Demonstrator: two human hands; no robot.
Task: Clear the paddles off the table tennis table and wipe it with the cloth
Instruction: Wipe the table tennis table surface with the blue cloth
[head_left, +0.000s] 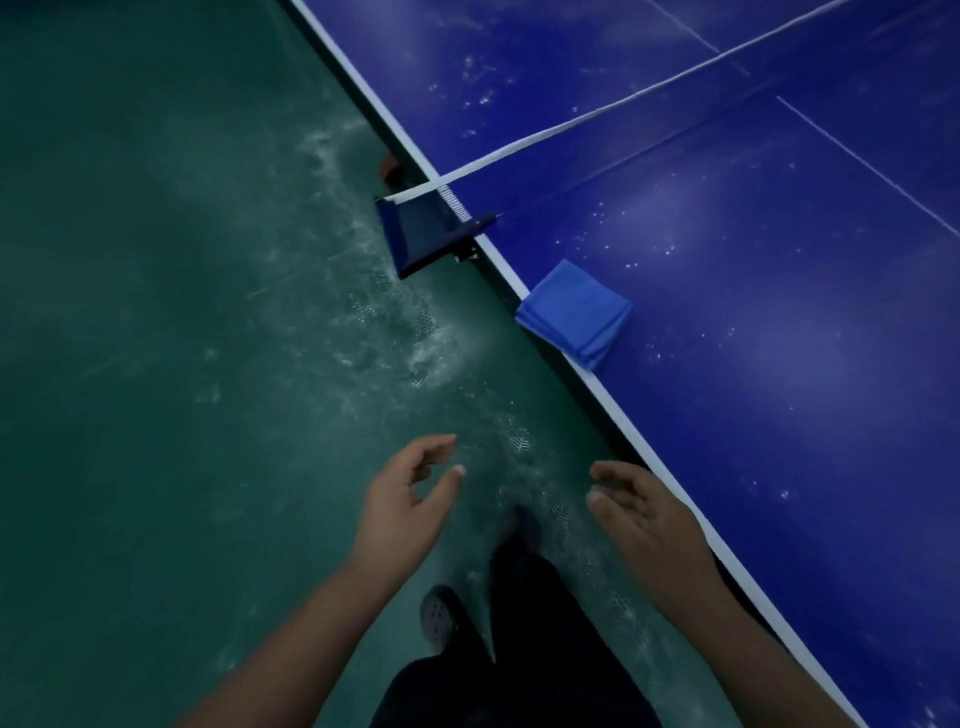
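Note:
A folded blue cloth (575, 313) lies on the side edge of the blue table tennis table (753, 291), just this side of the net (597, 111), one corner hanging slightly over the white border. My left hand (402, 506) hovers over the floor with loosely curled fingers and holds nothing. My right hand (644, 512) hangs beside the table's edge, fingers relaxed and empty, well short of the cloth. No paddles are in view.
The net's dark blue clamp post (415, 234) sticks out past the table's side over the green floor (156, 312). My legs and shoes (441, 618) stand close along the table's edge. White specks dot the tabletop.

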